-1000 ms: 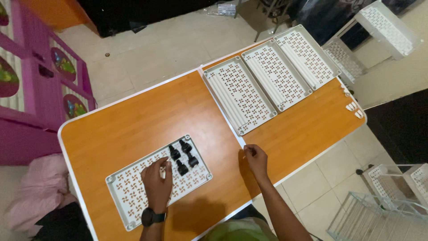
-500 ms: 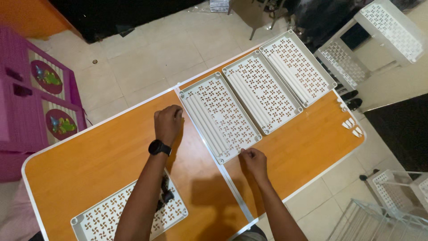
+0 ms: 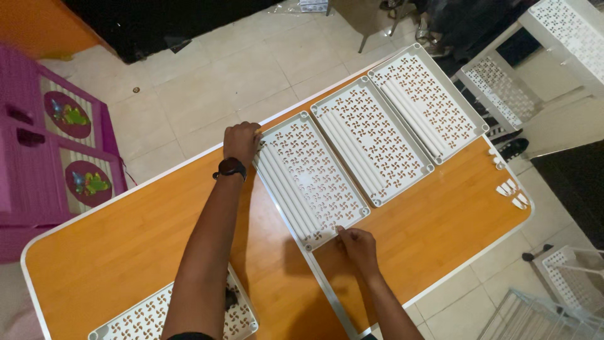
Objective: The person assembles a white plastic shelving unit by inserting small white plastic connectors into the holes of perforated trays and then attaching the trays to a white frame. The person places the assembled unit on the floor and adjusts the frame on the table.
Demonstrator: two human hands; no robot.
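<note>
Both your hands clamp nearest white perforated panel (image 3: 311,182): left hand (image 3: 242,141) grips its far corner, right hand (image 3: 357,244) pinches its near corner; orange table (image 3: 126,245) beneath panel.

Floor (image 3: 207,75): pale square tiles. Desk (image 3: 113,252): orange wood top, white edge. Pink toy cabinet (image 3: 44,157) at left. White perforated racks (image 3: 566,38) at right.

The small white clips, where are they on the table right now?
In the head view, the small white clips lie at the table's right edge, just right of the rightmost white panel.
</note>
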